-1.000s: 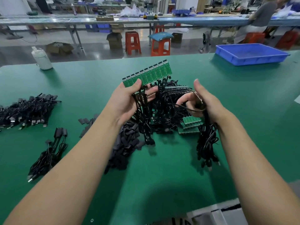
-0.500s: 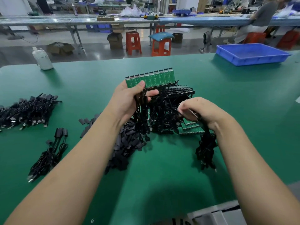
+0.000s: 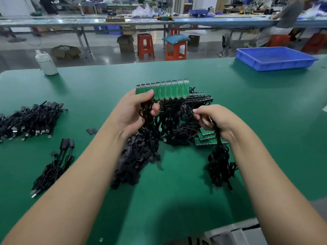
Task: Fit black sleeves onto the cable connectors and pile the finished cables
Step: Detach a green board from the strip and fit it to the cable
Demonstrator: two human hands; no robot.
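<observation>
My left hand [image 3: 134, 112] grips a green strip of circuit boards [image 3: 169, 90] by its left end, held above the table, with black cables hanging from it. My right hand [image 3: 215, 119] is curled round a bundle of black cables [image 3: 220, 165] that dangles down to the table. Loose black sleeves [image 3: 134, 161] lie heaped under my left forearm. More green boards [image 3: 207, 137] lie under my right hand. A large pile of sleeved cables [image 3: 26, 121] sits at the left edge, and a small bunch of cables [image 3: 54, 165] lies in front of it.
A blue plastic tray [image 3: 276, 58] stands at the back right of the green table [image 3: 265, 112]. A white bottle [image 3: 46, 63] stands at the back left. Two loose sleeves [image 3: 92, 131] lie near my left forearm. Stools and benches stand beyond the table.
My left hand has turned the green strip level and raised it slightly. My right hand has closed round its cable bundle and moved left toward the hanging cables.
</observation>
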